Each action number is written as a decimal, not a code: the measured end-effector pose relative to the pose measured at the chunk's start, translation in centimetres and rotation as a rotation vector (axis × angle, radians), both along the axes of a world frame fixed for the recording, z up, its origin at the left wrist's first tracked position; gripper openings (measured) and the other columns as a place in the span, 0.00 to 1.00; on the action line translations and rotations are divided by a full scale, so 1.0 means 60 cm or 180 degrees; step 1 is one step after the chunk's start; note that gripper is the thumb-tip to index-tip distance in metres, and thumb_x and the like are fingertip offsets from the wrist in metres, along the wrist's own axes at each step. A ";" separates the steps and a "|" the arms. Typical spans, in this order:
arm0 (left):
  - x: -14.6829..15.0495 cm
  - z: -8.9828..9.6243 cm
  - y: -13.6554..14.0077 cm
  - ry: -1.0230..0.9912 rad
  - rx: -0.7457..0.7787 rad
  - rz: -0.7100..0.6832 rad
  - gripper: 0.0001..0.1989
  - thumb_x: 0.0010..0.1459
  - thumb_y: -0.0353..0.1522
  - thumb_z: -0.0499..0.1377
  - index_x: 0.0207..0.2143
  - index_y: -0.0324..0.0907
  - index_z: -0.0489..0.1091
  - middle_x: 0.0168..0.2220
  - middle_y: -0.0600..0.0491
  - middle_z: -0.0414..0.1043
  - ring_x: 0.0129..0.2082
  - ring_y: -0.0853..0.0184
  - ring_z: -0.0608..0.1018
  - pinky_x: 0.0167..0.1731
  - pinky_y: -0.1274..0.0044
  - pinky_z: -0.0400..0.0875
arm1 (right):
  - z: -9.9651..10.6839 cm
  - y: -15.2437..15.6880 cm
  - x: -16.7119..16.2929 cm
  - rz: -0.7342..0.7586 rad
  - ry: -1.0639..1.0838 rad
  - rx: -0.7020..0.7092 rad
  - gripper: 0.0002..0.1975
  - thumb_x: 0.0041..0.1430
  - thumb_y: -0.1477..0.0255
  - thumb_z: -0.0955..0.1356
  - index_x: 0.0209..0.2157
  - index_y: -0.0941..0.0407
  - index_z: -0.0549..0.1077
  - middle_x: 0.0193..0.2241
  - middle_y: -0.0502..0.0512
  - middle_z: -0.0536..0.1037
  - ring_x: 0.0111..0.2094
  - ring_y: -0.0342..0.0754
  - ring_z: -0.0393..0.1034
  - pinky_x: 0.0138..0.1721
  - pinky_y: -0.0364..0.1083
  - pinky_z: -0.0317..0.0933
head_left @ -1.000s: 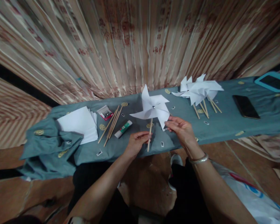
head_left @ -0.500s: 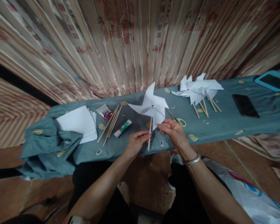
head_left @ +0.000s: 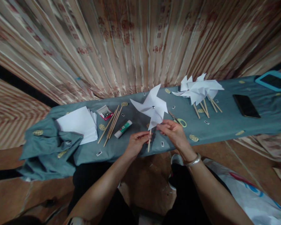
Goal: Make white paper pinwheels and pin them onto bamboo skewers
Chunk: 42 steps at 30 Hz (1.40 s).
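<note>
My left hand [head_left: 137, 143] pinches the wooden stick of a white paper pinwheel [head_left: 152, 107] between thumb and fingers. The pinwheel stands upright over the cloth, with a silver pin at its centre. At the edge of its lower blade are the closed fingertips of my right hand [head_left: 174, 132]; their exact hold on the paper is partly hidden. Just behind the right hand lie scissors [head_left: 181, 122] with light green handles. A glue stick [head_left: 123, 128] rests to the left, beside several loose wooden sticks [head_left: 112, 125].
Several finished pinwheels [head_left: 201, 89] lie in a pile at the back right. Past them are a black phone [head_left: 246, 106] and a blue-framed tablet [head_left: 273, 80]. White paper sheets [head_left: 77, 123] and a small box of pins [head_left: 105, 112] sit left on the grey-green cloth [head_left: 222, 125]. A curtain [head_left: 131, 47] hangs behind.
The pinwheel's blades have turned a little clockwise, the lower blade swinging left across the stick. My right hand has shifted slightly left with it; my left hand stays on the stick.
</note>
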State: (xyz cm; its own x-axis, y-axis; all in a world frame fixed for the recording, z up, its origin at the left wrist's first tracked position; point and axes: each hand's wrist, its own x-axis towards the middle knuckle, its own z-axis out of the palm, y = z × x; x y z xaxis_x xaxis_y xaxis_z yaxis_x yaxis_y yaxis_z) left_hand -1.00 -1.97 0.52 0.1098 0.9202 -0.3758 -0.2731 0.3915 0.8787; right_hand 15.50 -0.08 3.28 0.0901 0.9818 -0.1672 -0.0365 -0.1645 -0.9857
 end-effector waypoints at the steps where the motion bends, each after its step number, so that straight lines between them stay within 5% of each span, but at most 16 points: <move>1: -0.001 0.001 0.001 -0.0024 -0.0021 0.0016 0.18 0.33 0.39 0.73 0.28 0.40 0.80 0.27 0.52 0.79 0.25 0.71 0.73 0.31 0.78 0.70 | -0.001 0.002 0.011 -0.0127 -0.0151 0.0040 0.23 0.36 0.51 0.77 0.28 0.56 0.76 0.19 0.49 0.77 0.19 0.41 0.65 0.22 0.42 0.59; 4: -0.002 0.007 0.002 -0.0111 -0.0093 -0.0037 0.18 0.31 0.39 0.74 0.27 0.40 0.80 0.27 0.52 0.79 0.24 0.72 0.73 0.30 0.79 0.69 | -0.006 0.013 0.051 -0.0558 -0.0477 0.0302 0.22 0.44 0.51 0.74 0.28 0.56 0.77 0.20 0.51 0.78 0.20 0.42 0.67 0.24 0.43 0.62; 9: -0.002 0.014 -0.003 -0.0130 -0.0194 -0.0444 0.19 0.32 0.41 0.74 0.27 0.39 0.81 0.23 0.52 0.77 0.23 0.73 0.72 0.29 0.79 0.68 | -0.015 0.037 0.093 -0.1137 -0.0617 0.0748 0.22 0.43 0.55 0.75 0.37 0.54 0.77 0.32 0.53 0.81 0.33 0.47 0.74 0.38 0.47 0.68; 27: -0.002 0.007 -0.001 0.0025 -0.0080 -0.0269 0.18 0.33 0.41 0.74 0.27 0.41 0.81 0.26 0.51 0.79 0.23 0.71 0.73 0.29 0.78 0.69 | -0.008 0.038 0.079 -0.0894 -0.0045 0.0383 0.29 0.31 0.58 0.79 0.37 0.55 0.74 0.20 0.46 0.76 0.21 0.42 0.67 0.27 0.44 0.62; 42: -0.001 -0.008 0.002 0.0024 -0.0063 -0.0098 0.16 0.35 0.38 0.73 0.29 0.40 0.81 0.28 0.51 0.79 0.25 0.71 0.74 0.31 0.78 0.69 | -0.004 0.020 0.047 -0.0684 0.0153 0.0215 0.28 0.32 0.60 0.79 0.37 0.55 0.75 0.19 0.45 0.76 0.21 0.42 0.69 0.26 0.43 0.64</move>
